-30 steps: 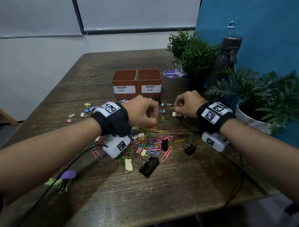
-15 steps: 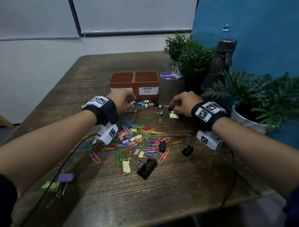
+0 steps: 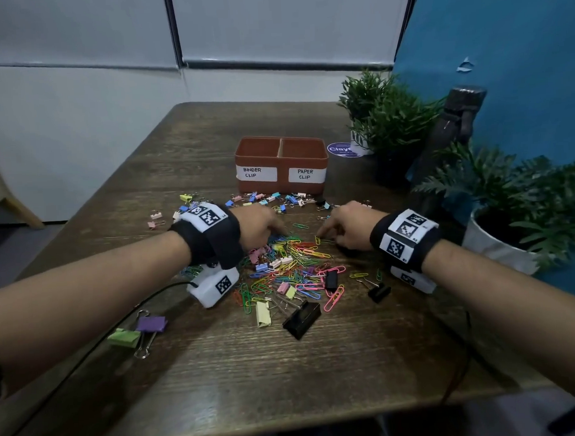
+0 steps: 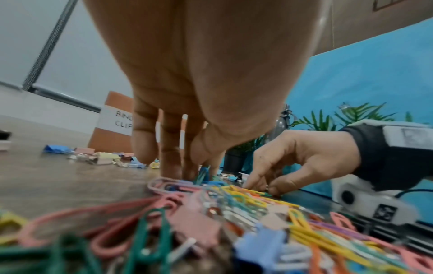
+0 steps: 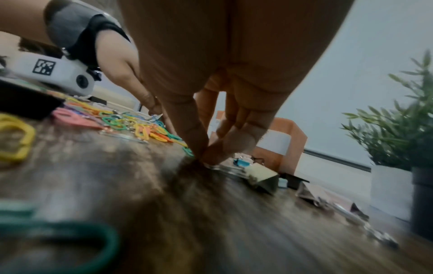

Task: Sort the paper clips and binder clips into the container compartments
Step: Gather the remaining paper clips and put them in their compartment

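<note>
Left hand [image 3: 260,224] pinches teal clip [image 4: 203,174]; right hand [image 3: 346,226] pinches green clip [image 5: 187,150].

Black wristbands [image 3: 222,244] carry white coded tags [image 3: 208,217], white camera boxes [image 3: 213,287] beneath.

Both forearms reach in from the near edge, the left forearm [image 3: 101,275] from the left and the right forearm [image 3: 497,291] from the right, converging toward the middle. The left hand [image 3: 258,227] is palm down, its fingers [image 4: 172,148] nearly straight and pointing down, with the thumb drawn in against them. Just right of it, close but apart, the right hand [image 3: 347,226] is knuckles up, with thumb and forefinger [image 5: 230,146] meeting tip to tip. Whether either hand grips anything is unclear.
</note>
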Demonstrator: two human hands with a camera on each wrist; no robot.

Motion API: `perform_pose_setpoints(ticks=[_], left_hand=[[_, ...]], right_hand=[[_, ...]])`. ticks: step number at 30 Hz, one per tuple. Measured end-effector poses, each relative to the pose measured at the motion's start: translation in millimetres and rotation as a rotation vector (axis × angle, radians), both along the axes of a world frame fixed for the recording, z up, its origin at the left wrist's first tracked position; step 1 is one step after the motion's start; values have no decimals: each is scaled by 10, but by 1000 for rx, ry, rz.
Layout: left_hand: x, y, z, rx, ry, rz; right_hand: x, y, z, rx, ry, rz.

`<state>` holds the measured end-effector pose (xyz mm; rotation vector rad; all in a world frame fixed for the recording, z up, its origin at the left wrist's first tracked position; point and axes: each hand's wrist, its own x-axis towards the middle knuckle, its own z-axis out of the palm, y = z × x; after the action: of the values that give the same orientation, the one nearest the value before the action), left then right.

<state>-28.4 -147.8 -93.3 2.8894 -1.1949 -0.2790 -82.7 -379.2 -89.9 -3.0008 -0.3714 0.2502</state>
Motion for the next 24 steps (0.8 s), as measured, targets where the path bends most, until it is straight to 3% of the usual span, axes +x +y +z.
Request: perform_pose_setpoints(ticks=[3,8,10,16,24], left_hand=[[-128,-26,11,-57,-24,-63],[-294,102,162,-134,-49,-85],[-353,160,180,-119,35,-84],[-395,171,111,-73,77,-83],[-420,232,82,-131,95,-124]], right_hand=[[-61,69,19,44,-14,68],[-154,29,171,481,38,-34],[-212,23,247,430,50,23],[-469,181,278,197,396,-11],[-517,218,352,179,353,-18]])
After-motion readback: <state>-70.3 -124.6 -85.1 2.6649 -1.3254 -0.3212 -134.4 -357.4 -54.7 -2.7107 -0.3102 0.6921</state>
